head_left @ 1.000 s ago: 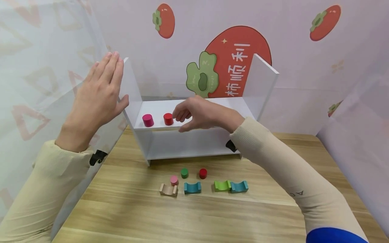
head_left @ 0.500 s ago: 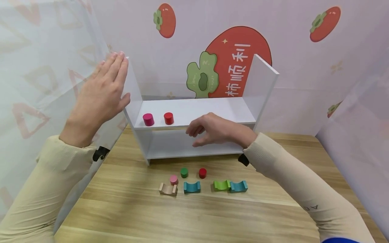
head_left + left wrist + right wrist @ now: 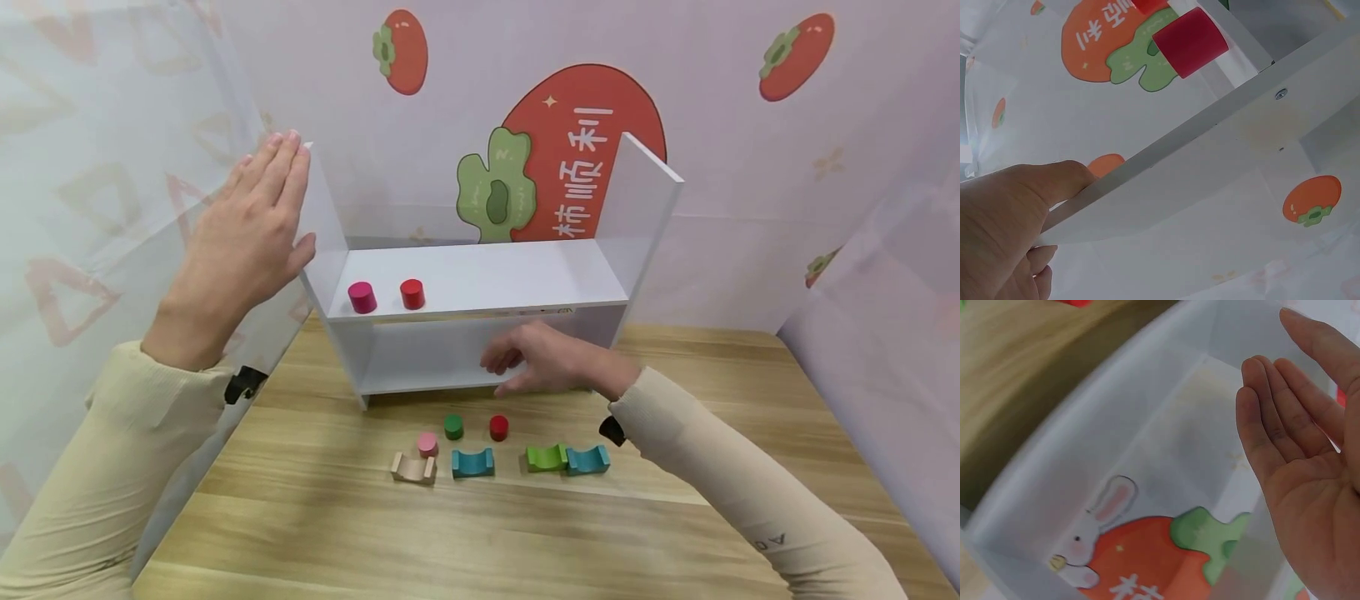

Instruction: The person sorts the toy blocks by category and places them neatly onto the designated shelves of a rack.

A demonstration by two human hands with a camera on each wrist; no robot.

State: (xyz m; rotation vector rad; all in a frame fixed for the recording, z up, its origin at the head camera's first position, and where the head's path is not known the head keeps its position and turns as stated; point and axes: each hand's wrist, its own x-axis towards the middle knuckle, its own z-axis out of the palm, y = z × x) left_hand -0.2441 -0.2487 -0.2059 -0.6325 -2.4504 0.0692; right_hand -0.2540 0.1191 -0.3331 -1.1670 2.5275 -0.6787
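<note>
Now, from the head view, your left hand (image 3: 238,250) lies flat, fingers straight, against the outer face of the left side panel of the white shelf (image 3: 480,279), bracing it and holding nothing. Your right hand (image 3: 551,367) hangs loosely curled and empty in front of the lower compartment. Just below it and a little to its left stands the red cylinder (image 3: 498,427) on the wooden table (image 3: 480,533), upright, with the green cylinder (image 3: 453,426) beside it and the pink cylinder (image 3: 427,444) further left. Your right hand is much the nearer to all three. On the upper board stand a magenta cylinder (image 3: 362,297) and a second red cylinder (image 3: 412,293).

From the left wrist, your thumb (image 3: 1054,181) presses the panel's edge.

From the right wrist, your palm (image 3: 1310,481) is open, fingers relaxed, nothing in it.

Compared with a second ago, your right hand has left the upper board, where it was beside the second red cylinder, and dropped toward the table; your left hand has stayed put.
</note>
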